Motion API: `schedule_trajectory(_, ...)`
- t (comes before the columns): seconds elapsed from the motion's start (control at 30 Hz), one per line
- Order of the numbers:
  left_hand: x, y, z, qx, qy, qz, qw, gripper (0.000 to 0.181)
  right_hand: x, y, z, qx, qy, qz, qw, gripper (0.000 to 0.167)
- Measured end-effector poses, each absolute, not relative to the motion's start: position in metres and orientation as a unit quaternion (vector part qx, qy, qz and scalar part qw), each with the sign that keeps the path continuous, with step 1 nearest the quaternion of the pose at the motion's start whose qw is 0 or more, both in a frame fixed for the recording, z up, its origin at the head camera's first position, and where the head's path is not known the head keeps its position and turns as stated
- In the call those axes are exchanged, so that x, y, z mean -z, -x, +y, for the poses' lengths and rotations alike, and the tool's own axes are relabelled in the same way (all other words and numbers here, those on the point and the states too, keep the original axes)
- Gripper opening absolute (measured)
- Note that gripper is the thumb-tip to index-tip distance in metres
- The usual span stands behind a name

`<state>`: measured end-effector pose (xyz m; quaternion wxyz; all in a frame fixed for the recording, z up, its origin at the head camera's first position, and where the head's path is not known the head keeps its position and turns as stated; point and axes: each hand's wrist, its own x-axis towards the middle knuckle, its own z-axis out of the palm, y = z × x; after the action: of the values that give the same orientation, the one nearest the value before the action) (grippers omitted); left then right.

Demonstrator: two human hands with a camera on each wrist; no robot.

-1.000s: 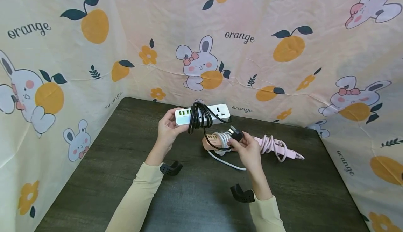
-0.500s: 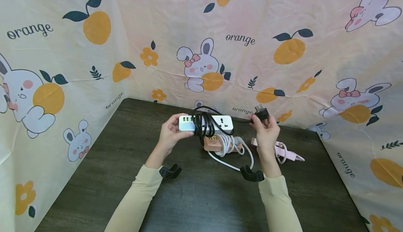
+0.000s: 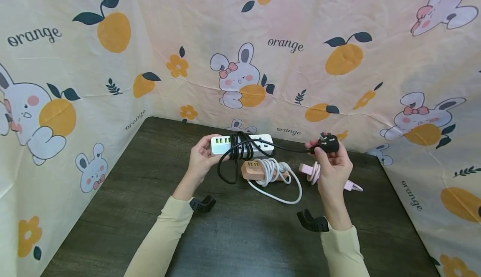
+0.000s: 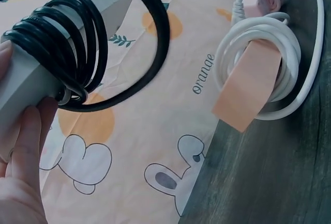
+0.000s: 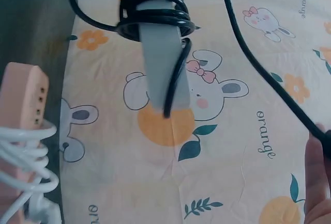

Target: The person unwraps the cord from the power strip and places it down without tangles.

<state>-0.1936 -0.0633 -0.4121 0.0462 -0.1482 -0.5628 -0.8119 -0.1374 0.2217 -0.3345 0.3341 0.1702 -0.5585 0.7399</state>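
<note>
A white power strip (image 3: 263, 147) with green USB ports is held up at its left end by my left hand (image 3: 201, 158), thumb in front and fingers behind. Its black cord (image 3: 240, 145) is wound several times around the middle, and one loose loop hangs below. To the right, my right hand (image 3: 334, 168) grips the black plug (image 3: 328, 142), prongs up. The cord runs slack from the plug to the coil. In the left wrist view, fingers (image 4: 26, 146) press the strip's underside. Only fingertips and a sliver of plug show at the right wrist view's edge.
On the dark wooden table (image 3: 240, 235) lie an orange power strip (image 3: 252, 170) wrapped in white cord (image 3: 278, 177) and a pink power strip (image 3: 306, 169) with pink cord, partly behind my right hand. A patterned cloth (image 3: 180, 60) hangs at the back and sides.
My right hand has carried the plug rightward, away from the strip. A loop of black cord has come loose and now hangs below the coil. My left hand has dropped slightly with the strip.
</note>
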Motion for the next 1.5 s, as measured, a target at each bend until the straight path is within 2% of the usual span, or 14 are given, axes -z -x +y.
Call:
schedule_trajectory(0.2, 0.411, 0.197, -0.067, 0.806, 0.148, -0.567, 0.084, 0.057, 0.350, 0.119, 0.234, -0.722, -0.161, -0.620, 0.264, 0.032)
schedule_trajectory(0.4, 0.410, 0.197, -0.068, 0.814, 0.145, -0.554, 0.096, 0.057, 0.376, 0.117, 0.252, -0.610, -0.136, -0.757, 0.189, 0.034)
schedule_trajectory(0.7, 0.406, 0.198, -0.073, 0.821, 0.143, -0.543, 0.101, 0.057, 0.402, 0.117, 0.266, -0.424, 0.005, -0.885, 0.191, 0.039)
schedule_trajectory(1.03, 0.398, 0.202, -0.078, 0.825, 0.148, -0.535, 0.108, 0.059, 0.409, 0.097, 0.280, -0.391, 0.002, -0.906, 0.160, 0.025)
schedule_trajectory(1.2, 0.396, 0.202, -0.076, 0.828, 0.146, -0.531, 0.108, 0.060, 0.406, 0.083, 0.290, -0.414, 0.017, -0.907, 0.077, 0.025)
schedule_trajectory(1.33, 0.395, 0.202, -0.075, 0.828, 0.147, -0.531, 0.108, 0.059, 0.407, 0.076, 0.300, -0.451, 0.072, -0.889, 0.002, 0.029)
schedule_trajectory(1.5, 0.395, 0.203, -0.073, 0.828, 0.151, -0.530, 0.106, 0.060, 0.416, 0.073, 0.312, -0.486, 0.139, -0.861, -0.055, 0.034)
